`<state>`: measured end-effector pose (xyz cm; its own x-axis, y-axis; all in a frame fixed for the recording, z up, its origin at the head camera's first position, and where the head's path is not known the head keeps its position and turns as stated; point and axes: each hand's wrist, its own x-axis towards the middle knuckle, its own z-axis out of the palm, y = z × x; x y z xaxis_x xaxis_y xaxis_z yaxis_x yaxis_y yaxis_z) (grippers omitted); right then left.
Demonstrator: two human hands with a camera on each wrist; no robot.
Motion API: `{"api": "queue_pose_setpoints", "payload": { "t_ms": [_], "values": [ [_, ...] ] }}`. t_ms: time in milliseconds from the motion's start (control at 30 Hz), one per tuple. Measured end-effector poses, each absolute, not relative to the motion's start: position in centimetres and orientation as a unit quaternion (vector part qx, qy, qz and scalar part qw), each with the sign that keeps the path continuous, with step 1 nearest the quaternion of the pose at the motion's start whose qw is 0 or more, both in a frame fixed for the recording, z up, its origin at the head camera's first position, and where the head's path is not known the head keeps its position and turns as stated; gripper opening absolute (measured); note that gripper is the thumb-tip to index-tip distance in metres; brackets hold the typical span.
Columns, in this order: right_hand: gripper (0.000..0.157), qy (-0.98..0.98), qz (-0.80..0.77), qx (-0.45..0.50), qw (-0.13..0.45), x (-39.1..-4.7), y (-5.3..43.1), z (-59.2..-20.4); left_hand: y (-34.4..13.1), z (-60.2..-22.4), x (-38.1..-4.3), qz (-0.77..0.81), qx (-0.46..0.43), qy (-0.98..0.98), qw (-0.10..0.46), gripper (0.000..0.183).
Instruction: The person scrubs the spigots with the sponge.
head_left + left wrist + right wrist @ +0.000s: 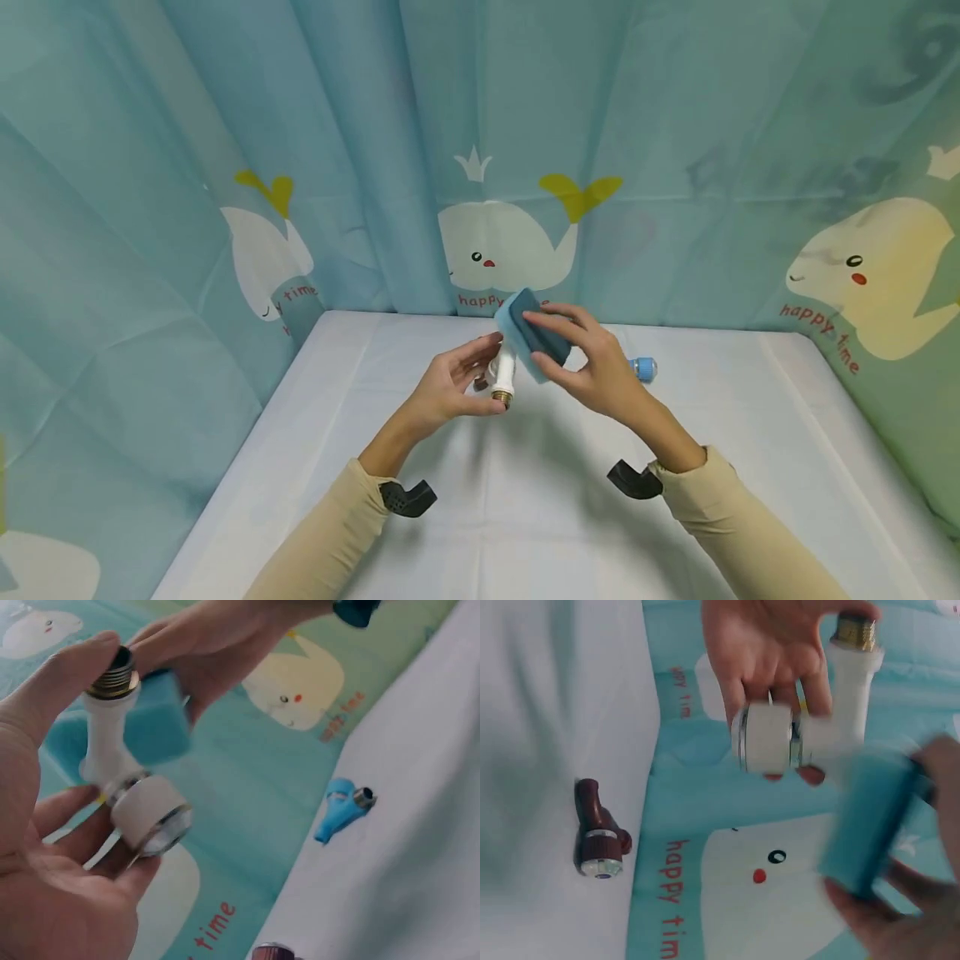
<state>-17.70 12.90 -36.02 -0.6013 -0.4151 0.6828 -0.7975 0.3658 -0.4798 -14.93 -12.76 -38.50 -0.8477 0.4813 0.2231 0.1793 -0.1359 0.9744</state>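
In the head view my left hand (446, 385) holds up a white valve (506, 368) with a brass threaded end. The left wrist view shows the thumb pressed at that thread (116, 675) and the fingers behind the round white knob (150, 814), which has a silvery face. My right hand (600, 371) grips a blue sponge (534, 333) with a darker face, thumb on one side and fingers on the other. The sponge overlaps the valve's far end in the head view, hiding part of it. In the right wrist view the sponge (866, 821) is blurred.
On the white table (315, 450) lie a blue valve (643, 369), to the right behind my right hand, and a brown valve (596, 825), largely hidden behind my left hand in the head view. A blue curtain (360, 167) with whale prints stands around the table's back and sides.
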Motion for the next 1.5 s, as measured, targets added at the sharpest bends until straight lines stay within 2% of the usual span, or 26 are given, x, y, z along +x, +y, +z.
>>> {"api": "queue_pose_setpoints", "payload": {
  "t_ms": [200, 300, 400, 500, 633, 733, 900, 1000, 1267, 1500],
  "values": [
    [0.054, -0.792, 0.443, 0.349, 0.234, -16.9, 12.3, -36.5, -12.7, -38.5, -15.1, 0.742, 0.232, 0.619, 0.11, 0.112],
    [0.054, -0.78, 0.474, 0.362, 0.191, -15.4, 11.6, -37.1, -12.6, -38.6, -15.3, 0.764, 0.2, 0.607, 0.087, 0.111],
    [0.053, -0.772, 0.486, 0.375, 0.165, -14.2, 11.2, -37.5, -12.6, -38.8, -15.5, 0.778, 0.17, 0.601, 0.064, 0.098],
    [0.053, -0.77, 0.482, 0.373, 0.186, -13.9, 11.0, -37.8, -12.4, -39.0, -15.7, 0.785, 0.151, 0.598, 0.053, 0.088],
    [0.054, -0.781, 0.446, 0.37, 0.233, -14.3, 10.7, -38.3, -12.0, -39.2, -15.7, 0.79, 0.129, 0.597, 0.052, 0.087],
    [0.055, -0.777, 0.452, 0.363, 0.246, -14.6, 10.7, -38.6, -11.9, -39.3, -15.6, 0.793, 0.122, 0.594, 0.057, 0.095],
    [0.054, -0.771, 0.471, 0.37, 0.216, -14.7, 10.9, -38.6, -11.9, -39.4, -15.4, 0.798, 0.151, 0.58, 0.064, 0.115],
    [0.053, -0.78, 0.466, 0.356, 0.221, -15.2, 11.2, -38.6, -12.0, -39.5, -15.4, 0.799, 0.171, 0.57, 0.082, 0.121],
    [0.05, -0.806, 0.412, 0.355, 0.232, -16.2, 12.0, -38.4, -12.3, -39.8, -15.3, 0.792, 0.207, 0.561, 0.123, 0.118],
    [0.053, -0.8, 0.412, 0.36, 0.245, -15.9, 11.9, -38.8, -12.2, -39.6, -15.4, 0.793, 0.196, 0.564, 0.115, 0.125]
  ]
}}
